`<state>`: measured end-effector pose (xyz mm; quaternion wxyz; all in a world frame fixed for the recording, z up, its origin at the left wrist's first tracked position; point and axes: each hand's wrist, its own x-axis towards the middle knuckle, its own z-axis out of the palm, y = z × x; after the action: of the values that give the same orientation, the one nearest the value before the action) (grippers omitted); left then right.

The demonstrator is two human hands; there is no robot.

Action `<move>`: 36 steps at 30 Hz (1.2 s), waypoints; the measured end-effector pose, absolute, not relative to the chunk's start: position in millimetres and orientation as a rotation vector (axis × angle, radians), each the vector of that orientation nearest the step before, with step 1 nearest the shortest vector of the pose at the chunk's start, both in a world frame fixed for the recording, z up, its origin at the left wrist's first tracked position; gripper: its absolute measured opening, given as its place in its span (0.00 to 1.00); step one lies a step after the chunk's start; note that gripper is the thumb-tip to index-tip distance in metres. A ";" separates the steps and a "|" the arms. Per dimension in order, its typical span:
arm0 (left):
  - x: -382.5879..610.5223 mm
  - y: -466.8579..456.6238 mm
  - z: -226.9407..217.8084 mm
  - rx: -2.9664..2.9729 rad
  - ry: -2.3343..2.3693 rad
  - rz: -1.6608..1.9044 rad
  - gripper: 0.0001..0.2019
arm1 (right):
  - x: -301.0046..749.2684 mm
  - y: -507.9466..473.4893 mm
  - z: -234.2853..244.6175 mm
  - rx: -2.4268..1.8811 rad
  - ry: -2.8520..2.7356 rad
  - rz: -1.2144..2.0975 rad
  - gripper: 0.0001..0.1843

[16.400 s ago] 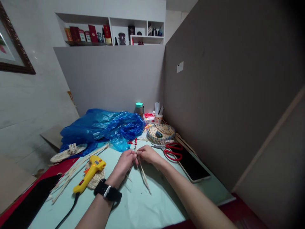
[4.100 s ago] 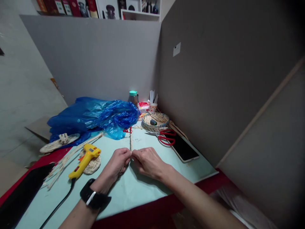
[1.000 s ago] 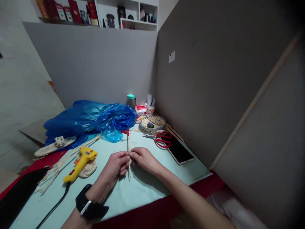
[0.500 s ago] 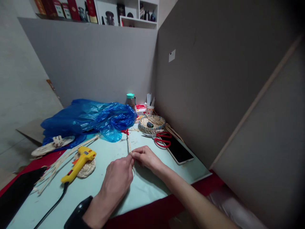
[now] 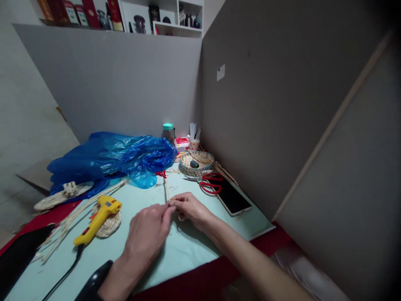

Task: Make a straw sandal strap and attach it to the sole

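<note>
Both hands meet over the pale green table cover (image 5: 194,251). My left hand (image 5: 149,232) is closed, its thumb and finger pinching the near end of a thin pale braided straw cord (image 5: 167,189). Against its fingertips, my right hand (image 5: 189,209) also pinches the cord, fingers curled. The cord runs away from me to a red tie (image 5: 161,174) at its far end, beside a blue plastic bag (image 5: 115,156). My fingers hide the strand ends. Right of the cord lie red-handled scissors (image 5: 210,183), partly over a phone (image 5: 230,196).
On the left a yellow glue gun (image 5: 98,219) rests on a coiled straw disc (image 5: 109,225), its cord trailing forward. Loose straw strands (image 5: 67,221) lie beyond it. A woven basket (image 5: 184,169) holds a dark thread spool (image 5: 194,164). Grey panels (image 5: 257,125) stand behind and right.
My left hand has shifted slightly left, and its thumb now shows stretched toward the right fingertips. Both hands keep their pinch at the cord's near end. The whole view has moved slightly.
</note>
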<state>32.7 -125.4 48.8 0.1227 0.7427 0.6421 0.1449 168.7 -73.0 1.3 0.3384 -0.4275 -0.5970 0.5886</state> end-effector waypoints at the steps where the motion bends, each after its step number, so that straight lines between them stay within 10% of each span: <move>1: 26.6 -120.5 49.3 2.081 1.878 0.499 0.13 | 169.1 -73.3 2.2 -1.100 -1.558 1.550 0.12; 13: 8.0 -80.8 9.0 1.351 1.233 0.686 0.12 | 178.2 -77.9 7.6 -1.077 -1.847 1.450 0.13; 36: 4.9 -92.5 3.1 1.307 1.320 0.721 0.12 | 174.1 -103.9 12.9 -1.214 -2.292 0.203 0.07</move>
<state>4.9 -92.5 3.1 0.5434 0.5506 0.5562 0.3037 174.1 -103.9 12.9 0.2669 -0.4496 -0.8491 0.0752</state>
